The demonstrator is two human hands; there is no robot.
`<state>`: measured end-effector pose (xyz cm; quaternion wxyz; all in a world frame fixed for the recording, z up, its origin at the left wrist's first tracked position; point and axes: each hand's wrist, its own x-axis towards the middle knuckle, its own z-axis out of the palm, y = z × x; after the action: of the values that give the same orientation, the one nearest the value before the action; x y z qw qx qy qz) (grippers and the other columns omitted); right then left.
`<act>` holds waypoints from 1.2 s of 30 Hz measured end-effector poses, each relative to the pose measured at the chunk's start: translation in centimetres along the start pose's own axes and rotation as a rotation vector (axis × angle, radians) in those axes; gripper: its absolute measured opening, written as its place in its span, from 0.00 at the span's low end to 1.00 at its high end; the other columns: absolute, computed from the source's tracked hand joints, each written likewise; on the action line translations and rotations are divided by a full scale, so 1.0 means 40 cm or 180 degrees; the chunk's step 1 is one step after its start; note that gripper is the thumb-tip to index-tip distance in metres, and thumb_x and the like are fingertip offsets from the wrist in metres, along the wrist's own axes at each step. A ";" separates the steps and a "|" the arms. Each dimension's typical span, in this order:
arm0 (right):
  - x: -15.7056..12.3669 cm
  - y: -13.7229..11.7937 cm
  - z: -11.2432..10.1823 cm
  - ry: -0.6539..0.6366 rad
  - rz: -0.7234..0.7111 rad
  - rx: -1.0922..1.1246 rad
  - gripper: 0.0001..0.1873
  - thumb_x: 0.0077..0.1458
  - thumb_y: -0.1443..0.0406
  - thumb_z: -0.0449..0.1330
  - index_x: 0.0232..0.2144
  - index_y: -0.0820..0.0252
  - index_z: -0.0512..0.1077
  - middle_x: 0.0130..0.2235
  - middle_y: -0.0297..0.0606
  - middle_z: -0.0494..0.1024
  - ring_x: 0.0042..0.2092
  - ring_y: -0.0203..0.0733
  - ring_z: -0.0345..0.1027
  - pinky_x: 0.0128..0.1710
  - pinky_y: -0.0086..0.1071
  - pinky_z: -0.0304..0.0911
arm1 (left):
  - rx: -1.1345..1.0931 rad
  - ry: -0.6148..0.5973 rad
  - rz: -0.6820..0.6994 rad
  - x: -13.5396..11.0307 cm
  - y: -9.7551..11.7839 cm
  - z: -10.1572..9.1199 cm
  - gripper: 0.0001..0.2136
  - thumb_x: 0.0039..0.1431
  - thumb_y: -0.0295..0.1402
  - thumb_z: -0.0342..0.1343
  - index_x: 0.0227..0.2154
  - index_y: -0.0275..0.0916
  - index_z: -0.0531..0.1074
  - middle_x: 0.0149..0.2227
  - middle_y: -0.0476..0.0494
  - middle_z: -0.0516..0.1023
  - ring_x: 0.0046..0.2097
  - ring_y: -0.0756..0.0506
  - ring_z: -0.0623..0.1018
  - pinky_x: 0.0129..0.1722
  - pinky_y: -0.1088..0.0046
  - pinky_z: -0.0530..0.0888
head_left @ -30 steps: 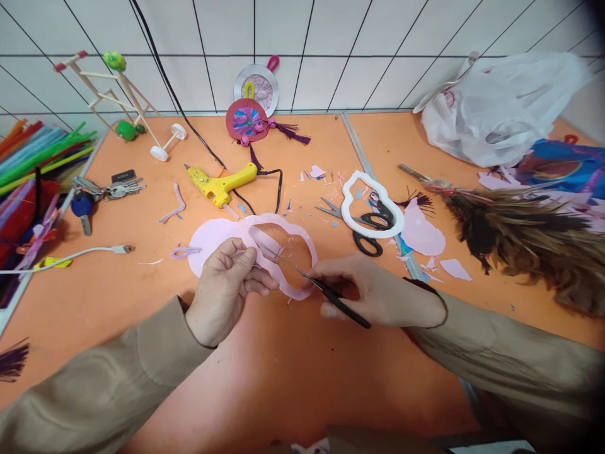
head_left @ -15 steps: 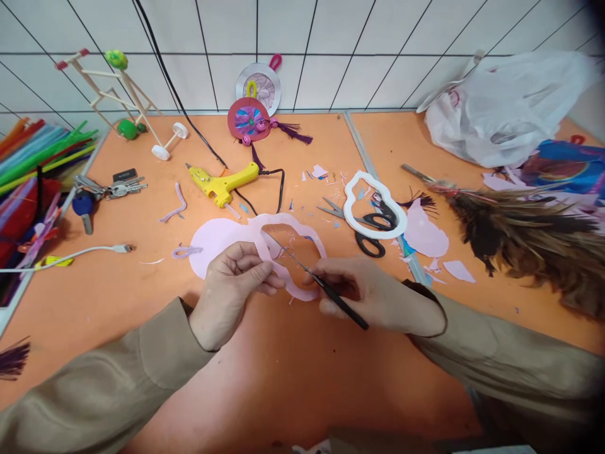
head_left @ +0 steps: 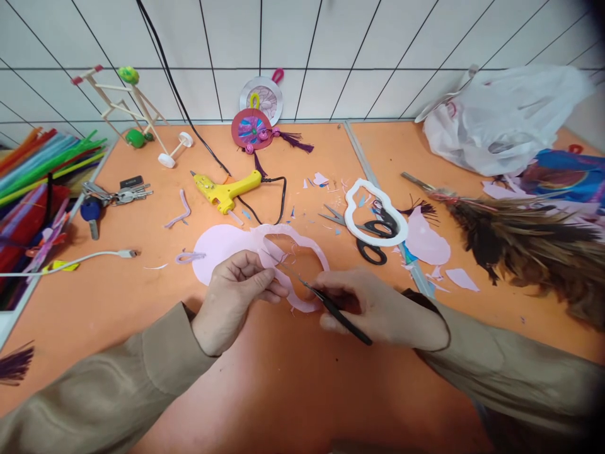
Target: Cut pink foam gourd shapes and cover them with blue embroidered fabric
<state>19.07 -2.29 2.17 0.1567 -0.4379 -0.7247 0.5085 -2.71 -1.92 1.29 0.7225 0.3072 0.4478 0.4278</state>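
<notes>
My left hand [head_left: 241, 287] pinches the left edge of a pink gourd-shaped paper frame [head_left: 319, 252] between thumb and fingers. The frame has a large cut-out middle with ragged bits along its edge. My right hand [head_left: 362, 302] grips black-handled scissors [head_left: 343, 318], seen nearly edge-on. Their thin blades lie across the opening of the frame, pointing toward my left hand. Beneath and left of that hand is a pink gourd-shaped paper piece [head_left: 215, 246] with a lilac pipe-cleaner loop [head_left: 189, 256] at its end.
Beyond my hands lies a yellow glue gun [head_left: 227, 189] with a black cord. A white gourd-shaped frame [head_left: 350, 211] rests over other black-handled scissors [head_left: 371, 252]. Paper scraps [head_left: 462, 279], a feather bundle [head_left: 515, 233], keys [head_left: 127, 194] and pipe cleaners [head_left: 45, 164] are around.
The whole view has shifted, so the table things appear slightly lower. Both hands keep their grips, and the scissors and pink frame have moved little against each other.
</notes>
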 end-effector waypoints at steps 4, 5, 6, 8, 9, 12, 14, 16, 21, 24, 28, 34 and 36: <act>0.002 -0.006 -0.001 -0.0232 0.0107 0.0061 0.10 0.51 0.60 0.59 0.26 0.59 0.65 0.22 0.27 0.59 0.24 0.32 0.49 0.23 0.29 0.47 | 0.0109 -0.0101 -0.0050 -0.001 -0.001 0.000 0.09 0.50 0.30 0.68 0.25 0.35 0.72 0.25 0.43 0.83 0.27 0.51 0.81 0.28 0.82 0.76; 0.002 -0.006 -0.001 -0.0235 0.0121 0.0070 0.10 0.51 0.59 0.59 0.26 0.59 0.65 0.22 0.27 0.59 0.24 0.32 0.49 0.23 0.30 0.47 | 0.0105 -0.0115 -0.0064 -0.002 0.000 0.000 0.09 0.50 0.30 0.68 0.25 0.35 0.72 0.25 0.43 0.83 0.27 0.52 0.81 0.28 0.82 0.76; 0.003 -0.006 -0.001 -0.0243 0.0140 0.0084 0.11 0.51 0.59 0.60 0.26 0.59 0.65 0.22 0.28 0.60 0.24 0.33 0.50 0.23 0.30 0.48 | 0.0099 -0.0131 -0.0072 -0.004 0.002 0.001 0.09 0.50 0.30 0.68 0.25 0.35 0.72 0.26 0.43 0.83 0.27 0.52 0.81 0.29 0.82 0.76; 0.003 -0.005 -0.001 -0.0261 0.0161 0.0105 0.11 0.51 0.58 0.60 0.26 0.59 0.66 0.22 0.28 0.61 0.25 0.33 0.51 0.24 0.30 0.48 | 0.0095 -0.0190 -0.0088 -0.007 0.004 0.001 0.10 0.50 0.30 0.68 0.24 0.35 0.71 0.26 0.43 0.84 0.28 0.51 0.82 0.29 0.82 0.75; 0.003 -0.005 -0.001 -0.0273 0.0152 0.0105 0.11 0.51 0.58 0.60 0.27 0.59 0.66 0.22 0.28 0.61 0.25 0.33 0.51 0.23 0.30 0.48 | 0.0095 -0.0221 -0.0096 -0.009 0.005 0.001 0.11 0.50 0.31 0.68 0.24 0.35 0.70 0.26 0.43 0.84 0.29 0.50 0.82 0.29 0.82 0.76; 0.002 -0.007 -0.002 -0.0275 0.0089 0.0054 0.10 0.51 0.59 0.60 0.27 0.59 0.66 0.22 0.28 0.61 0.24 0.33 0.51 0.23 0.29 0.47 | 0.0040 -0.0231 -0.0122 -0.012 0.006 -0.001 0.12 0.51 0.34 0.69 0.25 0.35 0.71 0.27 0.42 0.84 0.30 0.49 0.83 0.29 0.80 0.77; 0.000 -0.011 -0.006 -0.0268 0.0080 -0.0052 0.09 0.50 0.60 0.61 0.26 0.59 0.66 0.21 0.28 0.61 0.24 0.33 0.51 0.22 0.29 0.47 | -0.0052 -0.0158 -0.0137 -0.010 0.004 -0.003 0.13 0.49 0.35 0.71 0.25 0.35 0.72 0.26 0.43 0.83 0.28 0.50 0.82 0.28 0.80 0.77; -0.002 -0.017 -0.013 -0.0235 0.0085 -0.0231 0.08 0.50 0.61 0.61 0.26 0.59 0.67 0.21 0.28 0.60 0.23 0.33 0.50 0.22 0.29 0.47 | -0.0165 -0.0075 -0.0149 -0.007 0.003 -0.003 0.14 0.47 0.36 0.72 0.25 0.35 0.72 0.25 0.44 0.83 0.27 0.50 0.82 0.27 0.80 0.77; -0.004 -0.030 -0.027 0.0281 0.0109 -0.0341 0.07 0.51 0.61 0.61 0.28 0.60 0.70 0.23 0.31 0.67 0.25 0.34 0.56 0.23 0.29 0.52 | -0.0508 0.0178 -0.0056 0.001 0.002 -0.003 0.14 0.44 0.34 0.74 0.27 0.33 0.75 0.27 0.44 0.83 0.28 0.50 0.82 0.29 0.80 0.78; -0.006 -0.032 -0.017 0.1006 0.0166 0.0101 0.07 0.49 0.63 0.63 0.32 0.58 0.72 0.29 0.37 0.77 0.29 0.39 0.67 0.27 0.31 0.61 | -0.0678 0.0296 -0.0053 0.000 0.001 -0.004 0.11 0.44 0.30 0.73 0.28 0.34 0.76 0.28 0.46 0.84 0.32 0.49 0.83 0.32 0.80 0.79; -0.010 -0.030 0.005 0.1418 -0.0012 0.0563 0.22 0.47 0.64 0.66 0.47 0.54 0.72 0.40 0.42 0.83 0.33 0.42 0.73 0.32 0.37 0.68 | -0.0829 0.0174 -0.0242 -0.008 -0.002 0.002 0.09 0.45 0.27 0.72 0.26 0.35 0.76 0.33 0.43 0.85 0.37 0.48 0.84 0.38 0.80 0.79; -0.006 -0.026 0.018 0.1706 -0.0149 0.1232 0.21 0.48 0.63 0.68 0.46 0.54 0.71 0.31 0.37 0.80 0.31 0.42 0.74 0.27 0.33 0.67 | -0.1044 -0.0086 -0.0392 -0.018 -0.005 0.008 0.09 0.44 0.27 0.73 0.27 0.35 0.79 0.35 0.43 0.86 0.40 0.48 0.85 0.40 0.82 0.79; -0.002 -0.022 0.019 0.1831 -0.0162 0.1359 0.19 0.48 0.62 0.68 0.44 0.54 0.71 0.29 0.34 0.77 0.28 0.39 0.72 0.25 0.31 0.66 | -0.1093 -0.0123 -0.0394 -0.018 -0.004 0.008 0.08 0.44 0.27 0.73 0.28 0.35 0.80 0.35 0.44 0.86 0.41 0.48 0.85 0.41 0.84 0.79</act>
<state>18.17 -2.89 2.62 0.4549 -0.5023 -0.5390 0.5002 -2.53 -2.67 1.56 0.7978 0.1593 0.3723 0.4467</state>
